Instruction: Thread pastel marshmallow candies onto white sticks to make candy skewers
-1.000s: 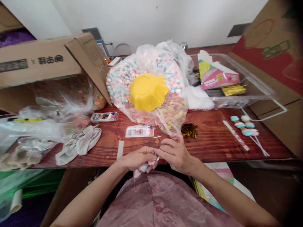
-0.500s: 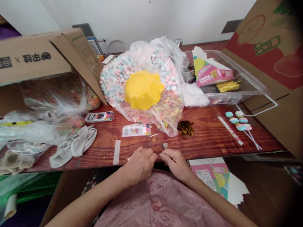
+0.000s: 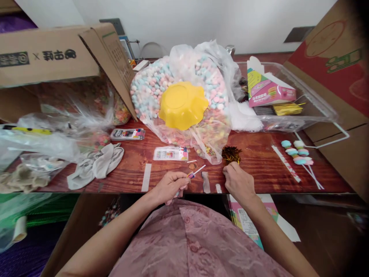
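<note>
My left hand (image 3: 174, 186) is closed around a marshmallow skewer (image 3: 199, 169) at the table's front edge. The white stick pokes out past my fingers to the right, with a small coloured wrapper end at its base. Pink and pale blue bits show under the palm; the rest is hidden. My right hand (image 3: 240, 180) has its fingertips pinched together at the near side of a pile of gold-brown twist ties (image 3: 231, 154). What lies between those fingertips is hidden. Further right, finished-looking marshmallow skewers (image 3: 298, 152) lie on the table.
A yellow wavy bowl (image 3: 183, 104) sits upside down on a big bag of marshmallows (image 3: 148, 86). Clear wrappers (image 3: 170, 153) lie before it. At left are a cardboard box (image 3: 52, 54) and a grey cloth (image 3: 96, 165); at right, a clear plastic bin (image 3: 317, 109).
My hands have come apart. The right hand moved right and forward to the twist ties, while the left kept hold of the skewer, whose white stick now shows. The camera view shifted slightly.
</note>
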`<state>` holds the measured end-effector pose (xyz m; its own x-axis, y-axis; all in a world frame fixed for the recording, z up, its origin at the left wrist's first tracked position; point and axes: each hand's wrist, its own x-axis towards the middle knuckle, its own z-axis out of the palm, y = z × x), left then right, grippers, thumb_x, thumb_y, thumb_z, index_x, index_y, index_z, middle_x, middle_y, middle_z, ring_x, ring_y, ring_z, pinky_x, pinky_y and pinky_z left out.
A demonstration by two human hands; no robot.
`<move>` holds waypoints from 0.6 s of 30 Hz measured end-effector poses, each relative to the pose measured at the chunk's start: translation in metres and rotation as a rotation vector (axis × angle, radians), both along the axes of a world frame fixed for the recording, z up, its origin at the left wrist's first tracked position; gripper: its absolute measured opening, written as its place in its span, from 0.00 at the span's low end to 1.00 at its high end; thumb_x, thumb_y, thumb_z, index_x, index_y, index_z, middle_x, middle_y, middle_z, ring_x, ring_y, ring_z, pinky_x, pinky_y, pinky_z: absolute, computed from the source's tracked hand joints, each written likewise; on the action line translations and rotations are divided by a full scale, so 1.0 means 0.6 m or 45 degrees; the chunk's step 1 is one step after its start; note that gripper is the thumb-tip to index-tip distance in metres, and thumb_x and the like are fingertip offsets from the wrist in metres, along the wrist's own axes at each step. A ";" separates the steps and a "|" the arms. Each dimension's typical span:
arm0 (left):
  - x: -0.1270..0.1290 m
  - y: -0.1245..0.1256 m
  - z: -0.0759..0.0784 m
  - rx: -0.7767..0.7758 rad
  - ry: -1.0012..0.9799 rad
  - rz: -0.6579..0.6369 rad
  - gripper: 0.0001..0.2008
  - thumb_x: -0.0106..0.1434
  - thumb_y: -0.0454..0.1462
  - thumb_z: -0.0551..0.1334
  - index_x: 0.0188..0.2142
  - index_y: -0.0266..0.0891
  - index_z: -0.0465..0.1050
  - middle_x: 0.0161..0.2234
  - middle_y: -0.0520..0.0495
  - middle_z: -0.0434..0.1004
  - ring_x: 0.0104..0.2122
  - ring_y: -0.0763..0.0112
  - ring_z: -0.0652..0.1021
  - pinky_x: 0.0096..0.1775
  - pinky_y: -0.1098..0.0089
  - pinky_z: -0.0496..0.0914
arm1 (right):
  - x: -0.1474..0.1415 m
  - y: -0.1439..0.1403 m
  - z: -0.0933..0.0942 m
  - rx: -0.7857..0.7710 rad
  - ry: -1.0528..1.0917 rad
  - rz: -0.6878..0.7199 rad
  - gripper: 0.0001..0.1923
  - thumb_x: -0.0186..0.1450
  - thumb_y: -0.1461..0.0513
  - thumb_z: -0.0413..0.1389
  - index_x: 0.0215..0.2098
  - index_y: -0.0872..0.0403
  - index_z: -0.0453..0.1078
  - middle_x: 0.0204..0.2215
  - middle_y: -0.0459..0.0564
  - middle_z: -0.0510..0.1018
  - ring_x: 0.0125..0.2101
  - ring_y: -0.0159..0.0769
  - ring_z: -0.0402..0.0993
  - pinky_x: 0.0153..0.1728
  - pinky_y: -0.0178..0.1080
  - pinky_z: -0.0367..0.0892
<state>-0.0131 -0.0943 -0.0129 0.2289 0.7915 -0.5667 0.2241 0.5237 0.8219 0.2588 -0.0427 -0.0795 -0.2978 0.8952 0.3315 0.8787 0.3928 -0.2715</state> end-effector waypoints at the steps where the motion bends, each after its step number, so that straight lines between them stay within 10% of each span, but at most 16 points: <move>1: -0.002 -0.002 -0.003 -0.001 -0.003 0.011 0.14 0.62 0.47 0.58 0.28 0.40 0.65 0.17 0.57 0.64 0.11 0.81 0.56 0.12 0.78 0.50 | -0.001 -0.002 0.007 -0.012 0.030 0.035 0.11 0.67 0.67 0.50 0.29 0.53 0.69 0.30 0.48 0.73 0.25 0.32 0.65 0.23 0.38 0.51; 10: 0.028 0.005 -0.005 0.141 -0.151 0.138 0.17 0.61 0.48 0.61 0.24 0.38 0.64 0.17 0.59 0.60 0.13 0.84 0.59 0.14 0.79 0.51 | -0.082 -0.055 0.097 -0.067 0.906 0.376 0.07 0.71 0.66 0.52 0.34 0.51 0.68 0.28 0.45 0.73 0.28 0.32 0.70 0.30 0.35 0.65; 18: -0.007 0.001 -0.016 0.079 -0.070 0.275 0.20 0.58 0.52 0.63 0.25 0.39 0.64 0.17 0.58 0.63 0.10 0.83 0.57 0.11 0.79 0.48 | 0.026 -0.035 0.026 0.042 0.600 0.016 0.05 0.68 0.61 0.59 0.34 0.51 0.76 0.31 0.47 0.78 0.32 0.36 0.75 0.35 0.39 0.68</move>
<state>-0.0175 -0.0936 -0.0223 0.0795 0.8584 -0.5068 0.0661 0.5027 0.8619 0.2743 -0.0638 -0.0638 -0.1185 0.8792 0.4616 0.6580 0.4176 -0.6266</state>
